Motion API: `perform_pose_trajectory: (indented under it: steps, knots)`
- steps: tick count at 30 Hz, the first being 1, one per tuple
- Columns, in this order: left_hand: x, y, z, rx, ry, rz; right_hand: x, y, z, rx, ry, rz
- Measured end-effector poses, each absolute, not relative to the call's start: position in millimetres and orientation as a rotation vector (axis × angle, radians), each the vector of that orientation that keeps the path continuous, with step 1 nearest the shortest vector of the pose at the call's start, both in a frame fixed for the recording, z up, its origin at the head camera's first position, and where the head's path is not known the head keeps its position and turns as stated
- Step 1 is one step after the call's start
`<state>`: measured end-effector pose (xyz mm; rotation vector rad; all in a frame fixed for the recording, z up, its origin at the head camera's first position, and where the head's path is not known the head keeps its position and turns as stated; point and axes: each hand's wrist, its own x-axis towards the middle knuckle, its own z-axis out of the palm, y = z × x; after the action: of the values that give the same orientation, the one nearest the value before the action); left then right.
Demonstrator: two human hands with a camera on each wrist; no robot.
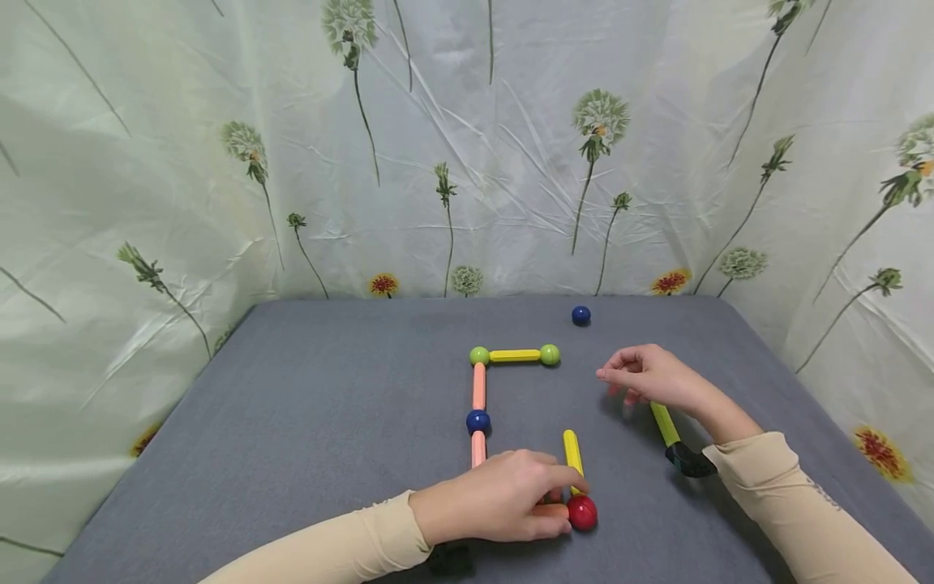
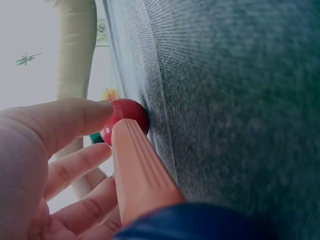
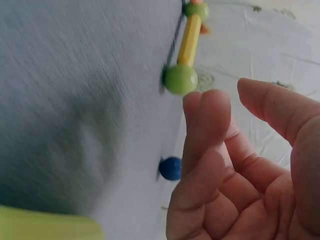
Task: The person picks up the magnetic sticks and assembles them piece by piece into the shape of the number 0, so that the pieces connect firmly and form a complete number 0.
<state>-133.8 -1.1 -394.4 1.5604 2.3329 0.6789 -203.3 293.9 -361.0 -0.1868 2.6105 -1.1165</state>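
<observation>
My left hand (image 1: 503,495) holds a red ball (image 1: 583,513) between thumb and fingers, low over the grey table. An orange rod (image 2: 142,170) reaches from that ball to a blue ball (image 2: 195,222) close to the left wrist camera. A yellow rod (image 1: 572,452) lies with its near end at the red ball, partly behind a finger. My right hand (image 1: 657,377) hovers over the table's right side, thumb and fingertips apart with nothing between them. Below its wrist lies a yellow-green rod (image 1: 664,423).
Left of centre, a pink rod (image 1: 478,388) links a blue ball (image 1: 477,421) to a green ball (image 1: 479,356). Another yellow rod (image 1: 514,355) runs to a second green ball (image 1: 550,354). A loose blue ball (image 1: 580,315) lies near the far edge, before a flowered curtain (image 1: 511,162).
</observation>
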Motion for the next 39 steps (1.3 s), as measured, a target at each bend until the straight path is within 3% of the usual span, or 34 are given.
perform_pose_trajectory:
  steps: [39]
  knots:
    - [-132,4,-406,1.542,2.324,0.741,-297,295,-360,-0.141,2.871,-0.954]
